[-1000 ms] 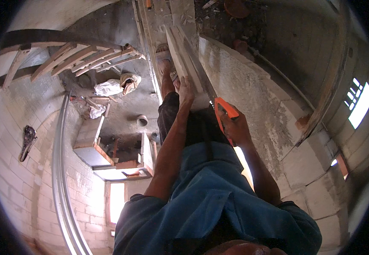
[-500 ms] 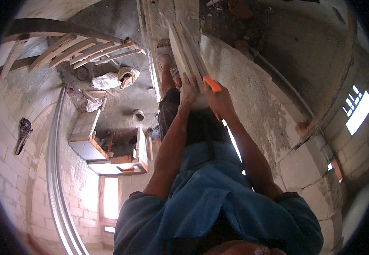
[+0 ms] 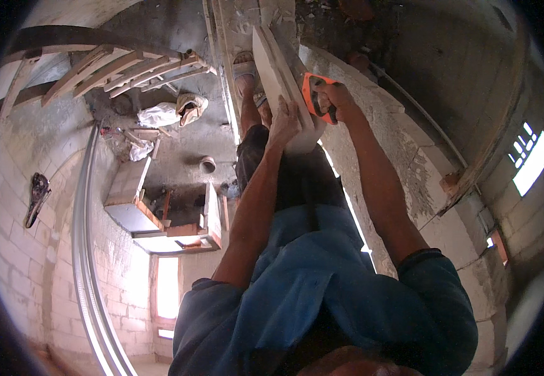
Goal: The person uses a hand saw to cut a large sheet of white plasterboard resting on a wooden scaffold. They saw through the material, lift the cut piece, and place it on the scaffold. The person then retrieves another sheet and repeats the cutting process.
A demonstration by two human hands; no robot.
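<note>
Pushing the orange-handled saw (image 3: 308, 94) farther forward now, gripping it tight in the right hand (image 3: 340, 100), holding the pale block (image 3: 268, 66) before the lap (image 3: 294, 180) with the left hand (image 3: 286, 120), apparently advancing the sawing stroke!

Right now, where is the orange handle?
In the head view, the orange handle is in the upper half, slightly right of centre, gripped by the right hand, beside the right side of the pale block under the left hand.
</note>
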